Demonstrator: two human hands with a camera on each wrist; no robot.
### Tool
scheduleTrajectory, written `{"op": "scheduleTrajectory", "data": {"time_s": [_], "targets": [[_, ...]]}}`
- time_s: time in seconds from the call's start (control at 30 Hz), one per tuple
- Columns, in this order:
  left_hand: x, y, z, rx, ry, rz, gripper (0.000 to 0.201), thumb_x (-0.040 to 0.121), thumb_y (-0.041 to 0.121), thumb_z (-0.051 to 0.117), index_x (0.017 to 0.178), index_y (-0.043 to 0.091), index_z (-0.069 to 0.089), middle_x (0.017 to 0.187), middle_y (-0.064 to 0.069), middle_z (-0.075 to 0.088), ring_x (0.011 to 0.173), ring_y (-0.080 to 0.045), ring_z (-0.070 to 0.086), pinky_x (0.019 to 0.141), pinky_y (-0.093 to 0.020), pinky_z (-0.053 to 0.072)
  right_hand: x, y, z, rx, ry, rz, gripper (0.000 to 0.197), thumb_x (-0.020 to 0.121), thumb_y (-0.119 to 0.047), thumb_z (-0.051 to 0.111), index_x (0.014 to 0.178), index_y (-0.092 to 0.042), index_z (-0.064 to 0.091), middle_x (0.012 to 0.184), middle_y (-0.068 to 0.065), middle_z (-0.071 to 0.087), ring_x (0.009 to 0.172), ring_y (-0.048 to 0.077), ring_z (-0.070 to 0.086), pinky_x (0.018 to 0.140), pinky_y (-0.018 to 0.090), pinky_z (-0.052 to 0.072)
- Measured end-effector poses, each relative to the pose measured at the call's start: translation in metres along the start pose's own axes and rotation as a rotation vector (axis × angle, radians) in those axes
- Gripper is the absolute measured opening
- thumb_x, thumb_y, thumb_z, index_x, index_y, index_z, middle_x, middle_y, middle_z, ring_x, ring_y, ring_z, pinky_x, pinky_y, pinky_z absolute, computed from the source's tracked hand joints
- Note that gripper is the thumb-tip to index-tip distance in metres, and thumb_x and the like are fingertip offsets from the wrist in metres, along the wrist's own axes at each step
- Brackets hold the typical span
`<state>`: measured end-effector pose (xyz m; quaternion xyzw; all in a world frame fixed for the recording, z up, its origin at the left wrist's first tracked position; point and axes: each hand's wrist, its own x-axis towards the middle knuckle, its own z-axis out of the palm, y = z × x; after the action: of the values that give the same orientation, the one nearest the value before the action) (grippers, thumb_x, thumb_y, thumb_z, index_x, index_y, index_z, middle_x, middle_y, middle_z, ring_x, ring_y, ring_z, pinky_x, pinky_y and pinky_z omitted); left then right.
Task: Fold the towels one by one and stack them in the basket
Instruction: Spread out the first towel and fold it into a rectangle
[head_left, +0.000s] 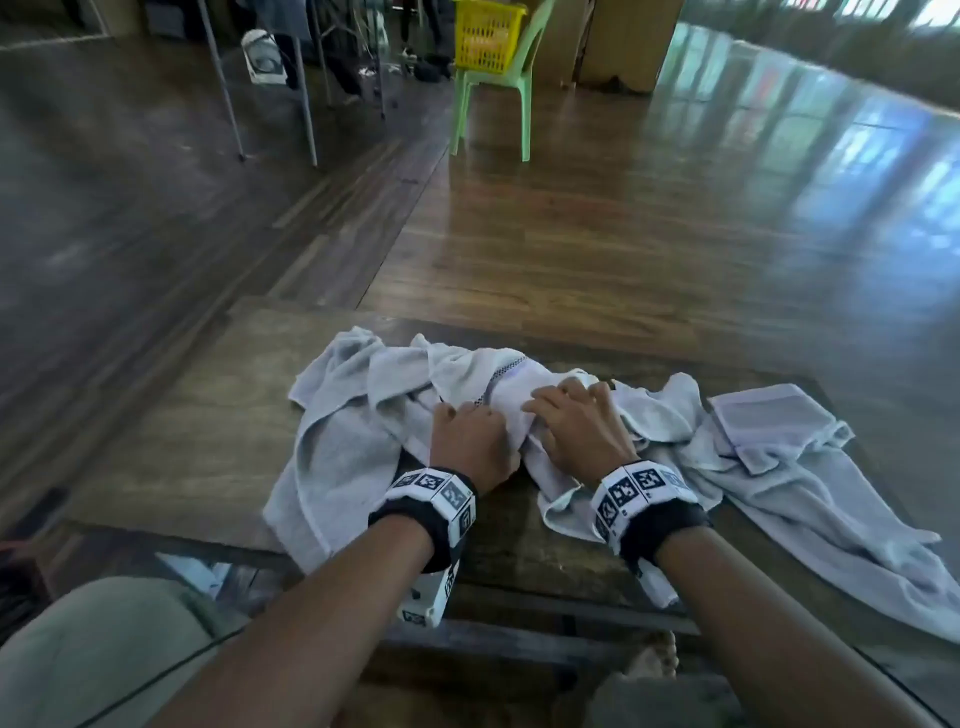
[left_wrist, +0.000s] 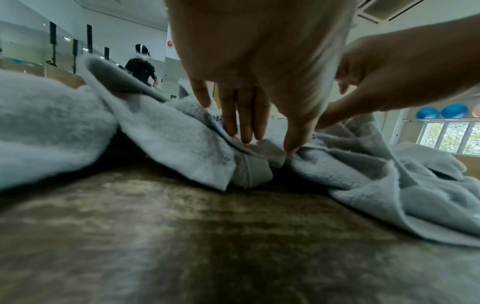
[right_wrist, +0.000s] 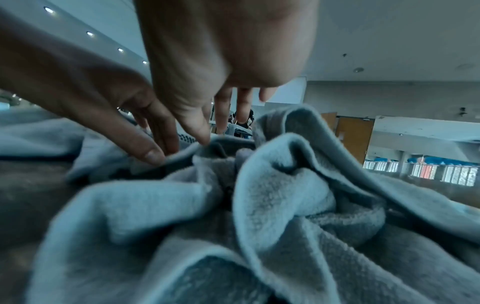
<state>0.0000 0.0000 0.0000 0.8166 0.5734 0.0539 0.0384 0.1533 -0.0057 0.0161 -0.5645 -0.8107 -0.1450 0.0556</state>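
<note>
A heap of pale grey towels (head_left: 395, 410) lies crumpled across a brown wooden table (head_left: 197, 441), and both hands are on the bunched middle of it, close together but apart. The left hand (head_left: 470, 441) has its fingers (left_wrist: 245, 115) pointing down into the cloth, with the thumb (left_wrist: 296, 133) set opposite them on a small raised fold; whether the fold is truly pinched or only touched cannot be told from the blurred wrist view. The right hand (head_left: 576, 421) lies just to the right of the left, fingers spread and fairly straight, resting on top of a white bundle with a dark dotted band (head_left: 493, 384) running past the fingertips; in the right wrist view its thumb (right_wrist: 194, 127) touches the edge of a fold without closing on it. Left of the hands a long towel drapes toward the near table edge (head_left: 306, 499). Right of the hands a flatter, partly folded towel (head_left: 769, 421) lies on top of another that trails off the table's near right side. Each wrist wears a black band with black-and-white marker tiles (head_left: 639, 488). Far beyond the hands, across the shiny wood floor (head_left: 571, 234), a yellow basket (head_left: 485, 34) sits on a green plastic chair (head_left: 493, 88).
</note>
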Motion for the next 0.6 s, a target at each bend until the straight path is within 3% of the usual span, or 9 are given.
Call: {"op": "scheduleTrajectory", "data": {"time_s": [0.1, 0.17, 0.27, 0.33, 0.47, 0.6], "targets": [[0.012, 0.001, 0.006, 0.03, 0.046, -0.044, 0.032, 0.075, 0.048, 0.059, 0.091, 0.021, 0.061, 0.095, 0.0, 0.067, 0.101, -0.025, 0.054, 0.089, -0.041, 0.028, 0.013, 0.007, 0.013, -0.108, 0.041, -0.03, 0.018, 0.068, -0.03, 0.071, 0.085, -0.029, 0.067, 0.083, -0.011, 0.066, 0.085, 0.022, 0.058, 0.072, 0.036, 0.03], [0.016, -0.002, 0.013, 0.01, 0.077, -0.032, 0.024, 0.077, 0.043, 0.058, 0.089, 0.022, 0.06, 0.095, 0.001, 0.067, 0.102, -0.026, 0.052, 0.089, -0.041, 0.027, 0.017, 0.011, 0.016, -0.115, 0.057, -0.015, 0.004, 0.071, -0.031, 0.069, 0.074, -0.029, 0.068, 0.073, -0.011, 0.066, 0.082, 0.021, 0.058, 0.071, 0.036, 0.027], [0.015, -0.008, 0.014, -0.026, 0.131, -0.01, 0.017, 0.079, 0.036, 0.053, 0.077, 0.021, 0.061, 0.084, 0.001, 0.068, 0.095, -0.025, 0.054, 0.087, -0.039, 0.025, 0.016, 0.016, 0.012, -0.091, 0.059, -0.003, 0.01, 0.073, -0.03, 0.063, 0.064, -0.028, 0.068, 0.066, -0.012, 0.066, 0.078, 0.02, 0.058, 0.07, 0.035, 0.026], [0.011, -0.011, 0.006, -0.026, 0.161, 0.0, 0.022, 0.081, 0.034, 0.049, 0.074, 0.019, 0.064, 0.078, 0.0, 0.067, 0.09, -0.024, 0.055, 0.087, -0.039, 0.024, 0.014, 0.016, 0.007, -0.06, 0.063, 0.007, 0.011, 0.074, -0.027, 0.062, 0.065, -0.028, 0.068, 0.068, -0.013, 0.067, 0.079, 0.019, 0.059, 0.071, 0.034, 0.026], [-0.002, -0.02, -0.021, -0.017, 0.264, 0.102, 0.028, 0.085, 0.034, 0.043, 0.079, 0.02, 0.067, 0.077, 0.0, 0.069, 0.087, -0.022, 0.057, 0.087, -0.038, 0.022, 0.01, 0.01, -0.013, 0.061, 0.071, 0.047, 0.025, 0.079, -0.035, 0.041, 0.074, -0.026, 0.064, 0.077, -0.012, 0.067, 0.084, 0.018, 0.057, 0.073, 0.034, 0.025], [-0.017, -0.03, -0.066, 0.047, 0.366, 0.233, 0.041, 0.083, 0.035, 0.028, 0.077, 0.022, 0.067, 0.073, 0.004, 0.068, 0.08, -0.019, 0.058, 0.083, -0.037, 0.026, 0.009, 0.003, -0.051, 0.16, 0.139, 0.064, 0.013, 0.083, -0.03, 0.054, 0.087, -0.023, 0.064, 0.085, -0.007, 0.069, 0.091, 0.018, 0.056, 0.079, 0.032, 0.023]]}}
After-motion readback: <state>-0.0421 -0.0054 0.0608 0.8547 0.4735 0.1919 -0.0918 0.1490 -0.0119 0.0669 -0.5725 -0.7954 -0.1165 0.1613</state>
